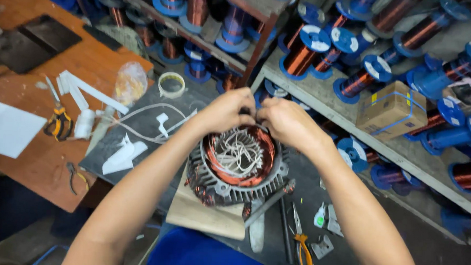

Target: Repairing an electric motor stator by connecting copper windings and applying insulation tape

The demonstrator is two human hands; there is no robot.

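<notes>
A grey finned motor stator [237, 167] with copper windings and a bundle of white leads inside sits on a wooden block [199, 215] in front of me. My left hand [225, 110] and my right hand [285, 121] meet at the stator's far rim. Both pinch something small and dark between their fingertips above the copper coil; what it is stays hidden. My forearms reach in from the bottom of the view.
A wooden table [41, 154] at left holds yellow-handled pliers [58, 123], white insulation strips [87, 90], a tape roll [171, 84] and paper. Orange-handled pliers [302, 249] lie on the floor. Shelves with blue spools of copper wire [356, 74] and a cardboard box [391, 109] stand behind.
</notes>
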